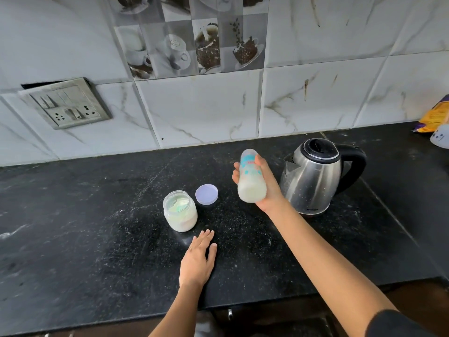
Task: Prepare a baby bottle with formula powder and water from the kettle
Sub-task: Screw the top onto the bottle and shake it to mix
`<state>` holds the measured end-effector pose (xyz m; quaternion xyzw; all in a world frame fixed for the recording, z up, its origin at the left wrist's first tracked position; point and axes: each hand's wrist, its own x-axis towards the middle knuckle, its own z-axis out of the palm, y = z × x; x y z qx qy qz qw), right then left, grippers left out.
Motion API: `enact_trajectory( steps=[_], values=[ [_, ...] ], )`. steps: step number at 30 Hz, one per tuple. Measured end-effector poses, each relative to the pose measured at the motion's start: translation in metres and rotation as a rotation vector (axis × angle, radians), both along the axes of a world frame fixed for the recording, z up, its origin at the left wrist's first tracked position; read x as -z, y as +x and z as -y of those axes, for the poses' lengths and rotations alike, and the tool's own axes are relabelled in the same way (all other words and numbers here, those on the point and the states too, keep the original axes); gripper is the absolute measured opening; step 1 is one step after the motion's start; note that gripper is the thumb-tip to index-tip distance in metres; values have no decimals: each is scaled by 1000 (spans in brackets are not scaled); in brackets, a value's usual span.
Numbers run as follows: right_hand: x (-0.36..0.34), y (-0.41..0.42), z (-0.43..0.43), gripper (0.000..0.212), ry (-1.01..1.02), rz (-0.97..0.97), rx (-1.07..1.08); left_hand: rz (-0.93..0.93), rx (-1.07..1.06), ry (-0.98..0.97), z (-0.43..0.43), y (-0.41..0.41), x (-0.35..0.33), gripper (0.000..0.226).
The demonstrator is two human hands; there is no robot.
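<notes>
My right hand point(267, 188) grips a clear baby bottle point(250, 177) with blue print, raised above the black counter point(97, 227) and tilted, its base toward me with milky white liquid in it. My left hand point(198, 257) rests flat on the counter, fingers apart, holding nothing. An open jar of white formula powder point(180, 211) stands just beyond my left hand. Its lilac lid point(206, 193) lies beside it on the right. A steel kettle point(315, 176) with a black lid and handle stands right of the bottle, lid down.
A tiled wall runs along the back of the counter, with a switch and socket plate point(66, 105) at the left. An orange and purple packet point(435, 117) and a white object point(441, 137) sit at the far right edge. The counter's front edge is near my elbows.
</notes>
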<state>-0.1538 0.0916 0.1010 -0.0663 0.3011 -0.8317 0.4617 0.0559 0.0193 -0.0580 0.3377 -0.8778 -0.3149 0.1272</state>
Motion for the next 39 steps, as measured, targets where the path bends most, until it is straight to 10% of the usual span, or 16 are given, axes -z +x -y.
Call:
enact_trajectory(
  steps=[4, 17, 20, 25, 30, 34, 39],
  values=[
    [-1, -6, 6, 25, 72, 44, 132, 0, -7, -2, 1, 0, -1, 41],
    [4, 2, -3, 74, -76, -180, -149, 11, -21, 0, -1, -1, -2, 41],
    [0, -3, 6, 61, -10, 18, 113, 3, -16, 3, -1, 0, -2, 41],
    [3, 5, -10, 74, -85, -143, -120, 6, -19, 11, -1, 0, -2, 41],
    [2, 3, -3, 46, -129, 87, 29, -1, -18, 17, -1, 0, -3, 40],
    [2, 14, -4, 68, -99, -171, -158, -3, -17, 21, -1, 0, -3, 40],
    [1, 8, 3, 47, -69, 63, -6, 1, -14, 16, 0, 1, -4, 41]
  ],
)
